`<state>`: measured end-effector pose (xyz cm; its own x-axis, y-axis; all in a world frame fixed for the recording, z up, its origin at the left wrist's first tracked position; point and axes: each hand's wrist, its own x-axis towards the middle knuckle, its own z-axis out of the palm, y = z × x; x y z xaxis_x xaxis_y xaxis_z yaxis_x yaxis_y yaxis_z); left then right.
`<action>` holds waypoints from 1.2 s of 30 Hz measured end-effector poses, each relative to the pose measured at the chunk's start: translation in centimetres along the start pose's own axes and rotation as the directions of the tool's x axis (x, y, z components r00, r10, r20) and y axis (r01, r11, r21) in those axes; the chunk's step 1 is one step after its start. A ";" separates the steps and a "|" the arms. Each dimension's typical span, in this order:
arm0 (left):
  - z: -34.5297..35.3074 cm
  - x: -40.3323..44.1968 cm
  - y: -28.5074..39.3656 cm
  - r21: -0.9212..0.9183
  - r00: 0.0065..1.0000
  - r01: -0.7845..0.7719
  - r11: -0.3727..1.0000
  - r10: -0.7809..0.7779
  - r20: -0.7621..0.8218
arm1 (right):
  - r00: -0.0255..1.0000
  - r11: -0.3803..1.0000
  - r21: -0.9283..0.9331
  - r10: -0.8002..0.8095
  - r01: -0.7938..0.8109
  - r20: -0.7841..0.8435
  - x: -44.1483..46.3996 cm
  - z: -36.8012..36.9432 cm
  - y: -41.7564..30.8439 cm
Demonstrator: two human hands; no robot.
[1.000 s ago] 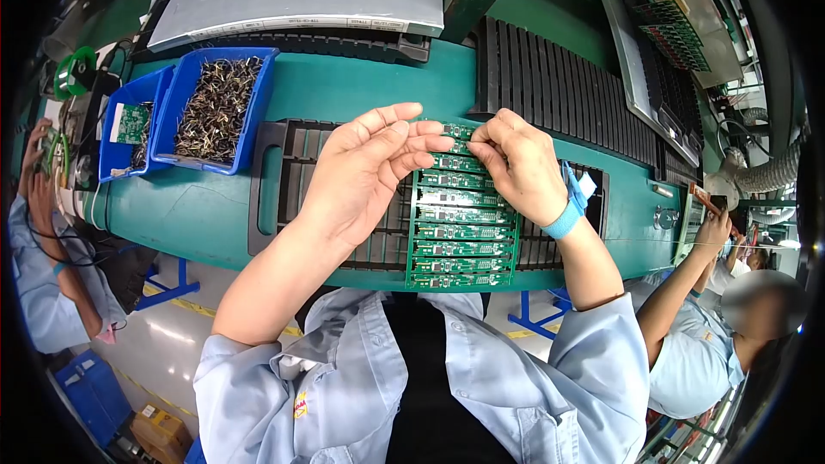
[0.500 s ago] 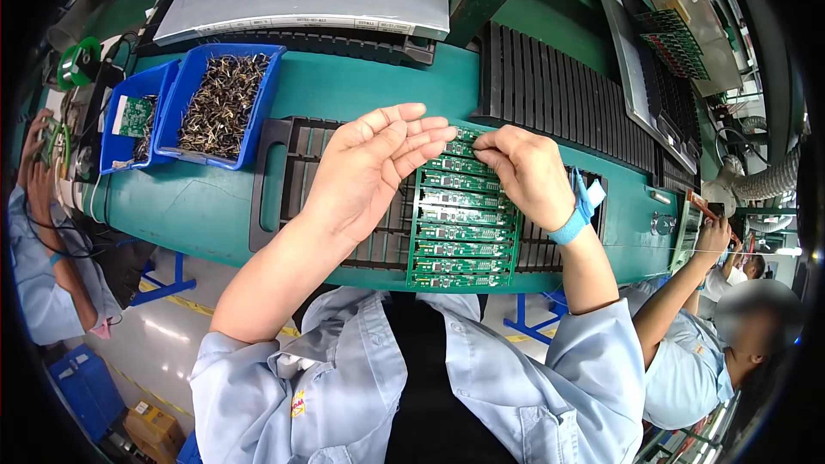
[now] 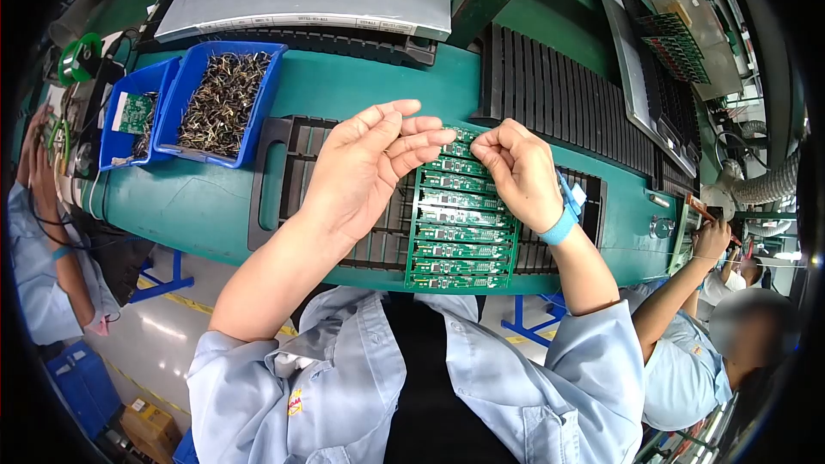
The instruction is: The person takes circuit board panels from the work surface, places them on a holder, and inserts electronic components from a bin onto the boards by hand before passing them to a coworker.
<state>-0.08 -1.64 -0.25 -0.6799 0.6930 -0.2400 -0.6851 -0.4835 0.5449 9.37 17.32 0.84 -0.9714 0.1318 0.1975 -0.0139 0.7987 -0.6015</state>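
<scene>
A green circuit board panel (image 3: 462, 218), split into several narrow strips, lies on a black slotted rack (image 3: 296, 185) in front of me. My left hand (image 3: 357, 167) hovers at the panel's upper left, palm turned up, its fingers curled and thumb pressed to them; anything between them is hidden. At the panel's top right, my right hand (image 3: 526, 174) pinches thumb and forefinger together over the uppermost strips. Whatever those fingertips hold is too small to make out. A blue band (image 3: 563, 225) circles my right wrist.
Left of the rack, a blue bin (image 3: 275, 77) holds many small leaded parts (image 3: 222, 103); another blue bin (image 3: 112, 142) contains a small green board (image 3: 134, 113). More black slotted racks (image 3: 559, 90) stand behind right. Co-workers' arms (image 3: 687, 271) (image 3: 69, 266) show at both sides.
My right hand has shifted slightly left and its wrist has turned, with the fingertips still over the panel's top strips. My left hand and the panel stay almost in place.
</scene>
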 end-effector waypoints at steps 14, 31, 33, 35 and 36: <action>0.0 0.2 0.0 -0.121 0.999 0.034 0.992 -0.037 -0.021 | 0.961 0.939 -0.228 -0.274 0.259 -0.036 -0.6 0.5 0.3; -1.4 -2.0 1.8 -0.378 0.994 0.112 0.919 -0.103 0.044 | 0.858 0.793 -0.333 -0.494 0.511 0.139 -0.1 -0.6 -4.6; -1.4 -2.6 2.0 -0.366 0.996 0.089 0.926 -0.078 0.045 | 0.847 0.788 -0.321 -0.449 0.525 0.283 0.0 1.1 -6.2; -1.5 -3.3 2.3 -0.343 0.998 0.046 0.938 -0.031 0.051 | 0.860 0.721 -0.470 -0.418 0.509 0.291 0.4 2.9 -7.6; -1.6 -3.6 2.5 -0.330 0.998 0.023 0.944 -0.005 0.055 | 0.875 0.635 -0.604 -0.385 0.481 0.292 0.7 3.7 -8.2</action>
<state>0.21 -6.19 0.68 -0.6610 0.7238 -0.1980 -0.7484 -0.6168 0.2438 7.97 8.73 3.04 -0.9142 -0.3638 0.1788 -0.3330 0.9255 0.1805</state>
